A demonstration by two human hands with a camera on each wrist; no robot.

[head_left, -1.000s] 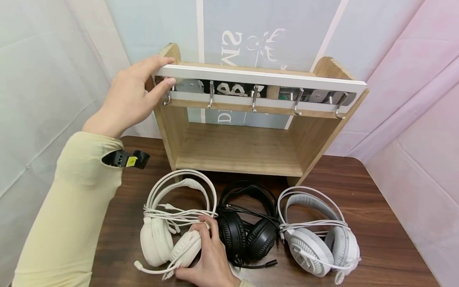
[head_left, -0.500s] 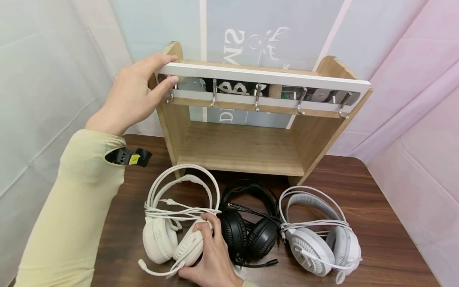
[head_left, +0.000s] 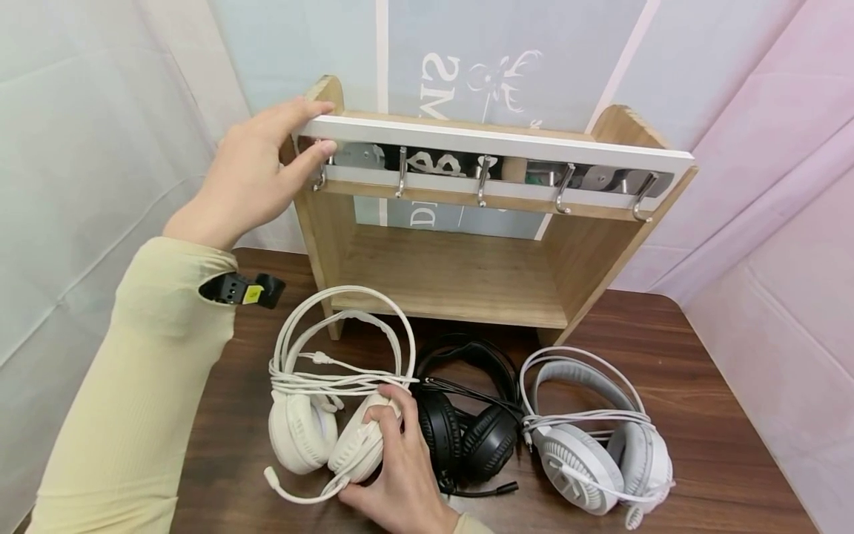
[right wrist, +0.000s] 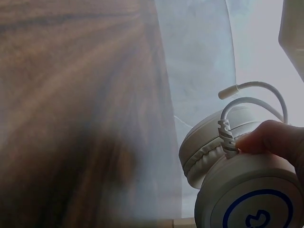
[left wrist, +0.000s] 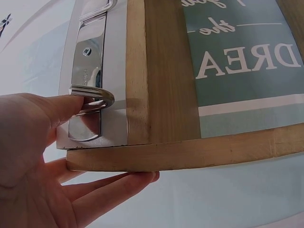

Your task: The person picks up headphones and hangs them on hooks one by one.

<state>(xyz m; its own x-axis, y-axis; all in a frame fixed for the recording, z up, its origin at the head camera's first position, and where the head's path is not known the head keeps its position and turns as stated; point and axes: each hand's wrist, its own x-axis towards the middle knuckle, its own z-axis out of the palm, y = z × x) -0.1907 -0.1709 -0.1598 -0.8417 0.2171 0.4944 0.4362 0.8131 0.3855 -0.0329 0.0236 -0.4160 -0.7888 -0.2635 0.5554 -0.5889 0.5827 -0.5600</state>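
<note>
My left hand [head_left: 248,174] grips the left end of a wooden shelf rack [head_left: 454,271]. In the left wrist view its thumb lies against a metal hook [left wrist: 97,97] and the fingers reach round the side panel [left wrist: 190,154]. My right hand [head_left: 403,475] pinches the right ear cup of a white headset [head_left: 293,437]. A bundled cable [head_left: 327,383] is wrapped across its headband, and its microphone boom points left. Up close in the right wrist view, the thumb presses by the cable joint of the ear cup [right wrist: 247,173], whose outer face has a blue ring.
A black headset [head_left: 490,445] lies just right of the white one. Further right rests a grey-white headset [head_left: 580,463] with its cable bundled. Several hooks line the white rail [head_left: 494,141] on the rack's front. The dark wooden table [head_left: 707,415] meets fabric walls on the sides.
The right hand has raised the white headset slightly and shifted it up and to the right in the head view. The left hand keeps its hold on the rack.
</note>
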